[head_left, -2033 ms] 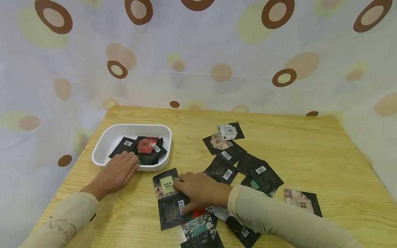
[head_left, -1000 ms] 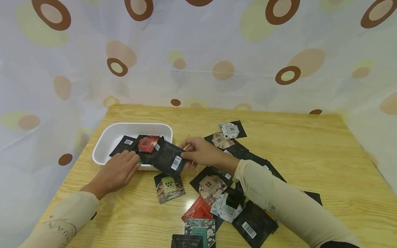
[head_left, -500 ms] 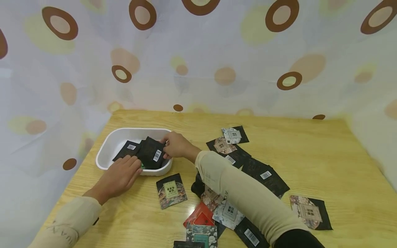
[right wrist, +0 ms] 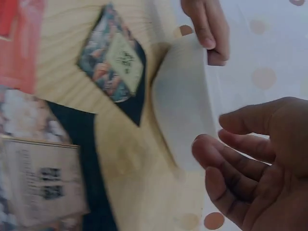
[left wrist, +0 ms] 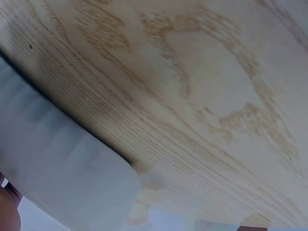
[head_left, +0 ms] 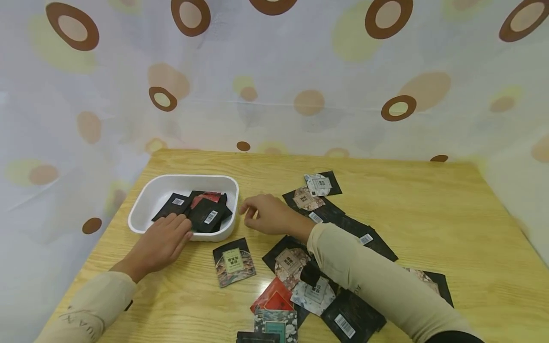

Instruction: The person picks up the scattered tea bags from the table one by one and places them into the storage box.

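Note:
My left hand (head_left: 165, 243) grips the near rim of a white plastic tub (head_left: 141, 205), its fingers over the edge. Inside the tub lie several black sachets (head_left: 208, 215), one with a red label (head_left: 210, 196) partly covered. Just right of the tub, my right hand (head_left: 272, 215) hovers with loosely bent fingers and nothing in them, as the right wrist view also shows. Below it on the table is a sachet with a pale green label (head_left: 233, 262). Beside that, a sachet with a pinkish-brown label (head_left: 288, 261) lies partly under the right sleeve.
A spread of sachets runs from a grey-white one (head_left: 319, 184) at the back down to a red one (head_left: 274, 297), a teal-labelled one (head_left: 275, 324) and a black barcoded one (head_left: 351, 317) in front. Another lies far right (head_left: 439, 286), half behind the right forearm. A patterned curtain (head_left: 274, 71) hangs behind the wooden table.
My right hand picked up a black barcoded sachet from atop the green-labelled one, put it in the tub and let go, then drew back right. The left hand stayed at the tub's rim.

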Tool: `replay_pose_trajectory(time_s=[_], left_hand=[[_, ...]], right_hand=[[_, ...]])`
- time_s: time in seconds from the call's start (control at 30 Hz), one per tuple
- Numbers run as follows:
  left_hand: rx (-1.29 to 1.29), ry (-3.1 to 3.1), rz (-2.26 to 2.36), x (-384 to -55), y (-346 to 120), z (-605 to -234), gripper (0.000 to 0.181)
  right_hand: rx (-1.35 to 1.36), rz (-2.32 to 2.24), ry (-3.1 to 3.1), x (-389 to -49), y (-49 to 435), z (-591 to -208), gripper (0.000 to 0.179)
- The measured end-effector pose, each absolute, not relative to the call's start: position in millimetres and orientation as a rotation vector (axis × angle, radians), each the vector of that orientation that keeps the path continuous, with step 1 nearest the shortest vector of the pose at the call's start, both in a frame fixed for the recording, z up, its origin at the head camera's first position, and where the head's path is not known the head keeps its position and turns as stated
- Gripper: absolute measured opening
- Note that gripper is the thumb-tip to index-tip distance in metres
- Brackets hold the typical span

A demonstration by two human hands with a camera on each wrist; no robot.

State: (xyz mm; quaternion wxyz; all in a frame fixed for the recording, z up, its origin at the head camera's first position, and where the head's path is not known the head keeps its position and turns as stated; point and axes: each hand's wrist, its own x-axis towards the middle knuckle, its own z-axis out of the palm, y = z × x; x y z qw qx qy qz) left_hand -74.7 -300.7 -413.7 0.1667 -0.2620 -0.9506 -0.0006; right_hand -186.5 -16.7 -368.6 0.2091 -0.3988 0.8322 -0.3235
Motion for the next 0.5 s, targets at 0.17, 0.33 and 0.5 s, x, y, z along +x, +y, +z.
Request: replay_pose_trajectory(time_s=[0.17, 0.33, 0.5], left_hand=[[-0.736, -2.727, 0.003, -74.6, -302.2, -412.4, 0.025], [-0.753, -2.725, -0.011, -75.0, -301.6, -411.3, 0.023], [-0.756, -2.726, -0.014, -73.9, -301.2, -411.4, 0.024]], right_hand=[[-1.113, -0.821, 2.272, -175.8, -9.9, -385.5, 0.037], [-1.111, -0.75, 2.284, -167.5, -15.5, -401.4, 0.055], [-1.248, -0.579, 2.258, -157.4, -25.5, -405.6, 0.06]])
